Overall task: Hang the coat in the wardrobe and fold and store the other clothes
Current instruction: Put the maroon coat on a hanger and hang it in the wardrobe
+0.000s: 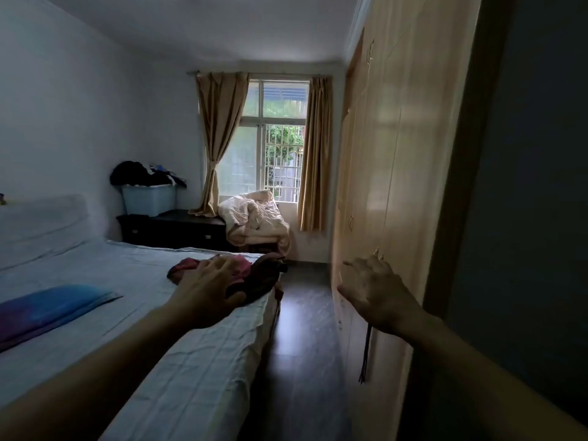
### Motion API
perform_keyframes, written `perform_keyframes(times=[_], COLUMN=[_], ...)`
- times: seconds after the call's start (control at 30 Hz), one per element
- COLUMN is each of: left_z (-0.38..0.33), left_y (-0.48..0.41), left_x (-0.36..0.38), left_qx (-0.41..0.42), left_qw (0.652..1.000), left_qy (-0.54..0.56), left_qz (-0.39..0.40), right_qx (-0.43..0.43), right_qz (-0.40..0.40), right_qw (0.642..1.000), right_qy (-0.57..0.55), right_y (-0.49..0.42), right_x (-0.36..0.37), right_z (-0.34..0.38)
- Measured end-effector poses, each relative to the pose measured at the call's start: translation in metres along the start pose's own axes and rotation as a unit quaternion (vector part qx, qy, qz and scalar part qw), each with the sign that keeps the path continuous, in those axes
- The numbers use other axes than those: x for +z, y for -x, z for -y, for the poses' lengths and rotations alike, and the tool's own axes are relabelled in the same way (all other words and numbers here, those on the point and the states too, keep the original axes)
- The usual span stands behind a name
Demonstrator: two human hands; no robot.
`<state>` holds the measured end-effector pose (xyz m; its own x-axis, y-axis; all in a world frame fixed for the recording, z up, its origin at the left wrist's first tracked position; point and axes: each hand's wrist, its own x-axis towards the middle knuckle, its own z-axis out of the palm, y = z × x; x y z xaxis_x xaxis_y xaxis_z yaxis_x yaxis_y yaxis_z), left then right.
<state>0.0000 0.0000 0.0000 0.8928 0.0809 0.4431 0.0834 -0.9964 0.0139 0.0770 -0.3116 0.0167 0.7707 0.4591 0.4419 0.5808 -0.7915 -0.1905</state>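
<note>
In the bedroom, between bed and wardrobe: both bare arms reach forward in the head view.
Hands: two.
Left hand (206,291): stretched out over the bed's near corner, palm down, fingers spread apart and holding nothing; it hovers in front of the clothes, and contact cannot be told.
Right hand (372,289): raised beside the wardrobe front, back of the hand to the camera, fingers loosely curled and apart, gripping nothing that can be seen.
Clothes on bed: one rumpled heap (241,275) of pink and dark maroon fabric at the far corner of the mattress, part of it drooping over the edge; how many garments it holds cannot be told.
Bed (95,281): one, with a pale blue sheet.
Pillow (47,308): one, blue and purple, lying flat on the left.
Wardrobe (388,154): one long run of light wood doors along the right wall, all closed.
Dark strap (366,354): one, hanging down against the wardrobe front below the right hand.
Storage bin (149,198): one, light blue, on a dark dresser (178,229), piled with dark clothing.
Quilt (257,221): one, cream, bundled beneath the window (280,135).
Curtains: two, tan.
Writing: none readable.
</note>
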Motion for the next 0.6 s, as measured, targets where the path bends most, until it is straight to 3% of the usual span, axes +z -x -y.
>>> perform_keyframes(times=[0.33, 0.6], left_z=[0.018, 0.088], left_y=[-0.081, -0.194], left_x=[0.058, 0.117], left_qx=[-0.007, -0.010], left_qw=[1.000, 0.999], left_qy=[0.011, 0.030], left_qz=[0.016, 0.019], right_qx=[0.007, 0.006], right_qz=[0.023, 0.014], right_qw=[1.000, 0.999], right_qy=[-0.005, 0.034], right_y=[-0.082, -0.201], right_x=[0.056, 0.106], right_z=[-0.034, -0.042])
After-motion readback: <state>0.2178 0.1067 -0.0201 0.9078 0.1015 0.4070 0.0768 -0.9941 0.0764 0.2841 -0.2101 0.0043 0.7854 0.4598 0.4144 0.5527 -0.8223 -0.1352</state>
